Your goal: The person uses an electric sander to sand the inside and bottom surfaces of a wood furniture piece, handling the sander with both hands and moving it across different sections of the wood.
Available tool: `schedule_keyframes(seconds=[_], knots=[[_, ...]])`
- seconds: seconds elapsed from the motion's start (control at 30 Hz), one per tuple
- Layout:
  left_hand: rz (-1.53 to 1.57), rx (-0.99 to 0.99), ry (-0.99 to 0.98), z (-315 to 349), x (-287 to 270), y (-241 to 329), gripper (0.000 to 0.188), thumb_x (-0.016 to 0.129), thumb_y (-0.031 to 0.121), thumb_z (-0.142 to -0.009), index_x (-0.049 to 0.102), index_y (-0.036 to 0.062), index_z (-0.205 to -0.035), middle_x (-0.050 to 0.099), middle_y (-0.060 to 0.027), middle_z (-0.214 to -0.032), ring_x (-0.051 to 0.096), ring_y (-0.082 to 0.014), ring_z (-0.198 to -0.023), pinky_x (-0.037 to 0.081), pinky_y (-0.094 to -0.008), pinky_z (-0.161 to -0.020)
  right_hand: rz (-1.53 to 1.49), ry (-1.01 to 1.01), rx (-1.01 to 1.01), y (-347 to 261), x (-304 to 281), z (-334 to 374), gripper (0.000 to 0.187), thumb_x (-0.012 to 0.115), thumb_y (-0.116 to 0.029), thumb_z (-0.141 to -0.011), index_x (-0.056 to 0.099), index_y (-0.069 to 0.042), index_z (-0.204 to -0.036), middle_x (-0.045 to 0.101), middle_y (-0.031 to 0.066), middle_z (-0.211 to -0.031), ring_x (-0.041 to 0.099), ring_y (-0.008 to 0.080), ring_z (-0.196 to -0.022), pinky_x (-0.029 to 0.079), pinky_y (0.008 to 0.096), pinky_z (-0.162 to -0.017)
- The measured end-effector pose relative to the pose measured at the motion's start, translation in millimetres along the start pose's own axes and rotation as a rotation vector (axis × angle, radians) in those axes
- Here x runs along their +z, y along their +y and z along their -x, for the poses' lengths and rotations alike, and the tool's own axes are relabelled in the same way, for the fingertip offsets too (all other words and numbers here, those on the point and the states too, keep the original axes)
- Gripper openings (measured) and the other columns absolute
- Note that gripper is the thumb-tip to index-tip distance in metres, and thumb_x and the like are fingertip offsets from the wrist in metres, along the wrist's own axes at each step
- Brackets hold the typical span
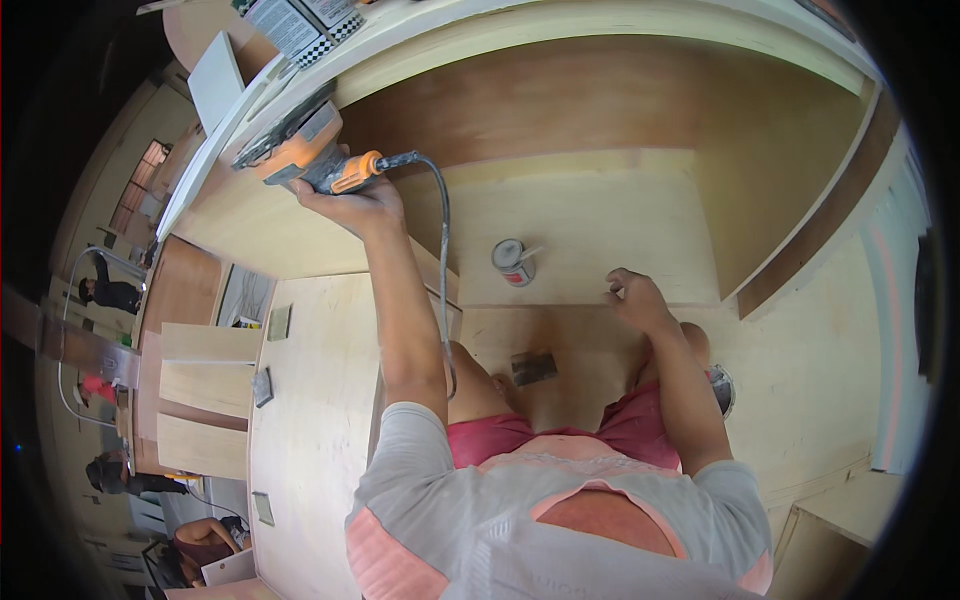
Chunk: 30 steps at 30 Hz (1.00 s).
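My left hand [362, 207] reaches up and grips an orange and grey power sander [308, 150] from below. The sander's dark pad lies against or very near the pale edge [262, 98] of the wooden cabinet; I cannot tell if they touch. A dark cord [444, 230] runs from its orange collar down along my left arm. My right hand [640, 300] is closed, fingers curled, near my right knee; a small pale spot shows at the fingers, too small to name. Between the hands, a small open tin [511, 262] with a stick in it stands on the cabinet's wooden base.
A dark rectangular piece [534, 368] lies between my legs. On the pale panel at left are several small grey blocks [262, 387]. A metal can [290, 28] sits on the cabinet top. Another round container [722, 390] is by my right leg. Several people are farther left.
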<state>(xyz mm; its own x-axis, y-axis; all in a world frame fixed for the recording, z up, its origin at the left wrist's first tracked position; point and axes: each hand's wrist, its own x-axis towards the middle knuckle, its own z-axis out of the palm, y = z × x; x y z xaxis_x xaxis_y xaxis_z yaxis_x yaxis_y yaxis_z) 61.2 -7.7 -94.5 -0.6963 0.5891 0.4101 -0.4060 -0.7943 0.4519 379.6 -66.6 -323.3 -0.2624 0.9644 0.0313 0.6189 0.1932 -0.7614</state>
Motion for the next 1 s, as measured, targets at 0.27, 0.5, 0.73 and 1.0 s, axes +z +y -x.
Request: schedule_keyframes(seconds=[0.27, 0.5, 0.73, 1.0], knots=[[-0.014, -0.077, -0.071, 38, 27, -19, 0.05, 0.039, 0.056, -0.089, 0.043, 0.017, -0.121, 0.051, -0.0054, -0.105, 0.052, -0.0196, -0.089, 0.05, -0.0377, -0.069, -0.008, 0.038, -0.012, -8, -2, 6, 0.03, 0.063, -0.013, -0.078, 0.06, -0.003, -0.106, 0.067, 0.0165, -0.093, 0.065, 0.0312, -0.087, 0.051, 0.0383, -0.077], [-0.038, -0.079, -0.151, 90, 63, -47, 0.061, 0.047, 0.062, -0.086, 0.036, 0.0173, -0.126, 0.047, -0.0039, -0.108, 0.05, -0.018, -0.092, 0.046, -0.0347, -0.074, -0.409, 0.155, -0.235, -52, -2, -18, 0.044, 0.067, -0.014, -0.082, 0.052, -0.004, -0.122, 0.063, 0.0077, -0.099, 0.055, 0.0115, -0.071, 0.048, 0.0245, -0.067], [-0.088, -0.278, -0.142, 120, 77, -61, 0.059, 0.041, 0.053, -0.092, 0.026, 0.0101, -0.13, 0.038, -0.0107, -0.123, 0.046, -0.021, -0.106, 0.043, -0.0341, -0.085, -0.834, 0.261, -0.645, -171, -44, -47, 0.051, 0.056, -0.021, -0.091, 0.037, -0.001, -0.134, 0.054, 0.0086, -0.115, 0.049, 0.0126, -0.093, 0.042, 0.0285, -0.086], [0.053, -0.471, -0.373, 151, 90, -72, 0.051, 0.038, 0.048, -0.093, 0.031, 0.0049, -0.12, 0.05, -0.0126, -0.108, 0.057, -0.0218, -0.092, 0.051, -0.0363, -0.078, -1.169, 0.268, -0.592, -186, -71, -64, 0.039, 0.049, -0.023, -0.096, 0.04, -0.002, -0.127, 0.054, 0.0068, -0.11, 0.051, 0.0138, -0.102, 0.043, 0.0292, -0.09]])
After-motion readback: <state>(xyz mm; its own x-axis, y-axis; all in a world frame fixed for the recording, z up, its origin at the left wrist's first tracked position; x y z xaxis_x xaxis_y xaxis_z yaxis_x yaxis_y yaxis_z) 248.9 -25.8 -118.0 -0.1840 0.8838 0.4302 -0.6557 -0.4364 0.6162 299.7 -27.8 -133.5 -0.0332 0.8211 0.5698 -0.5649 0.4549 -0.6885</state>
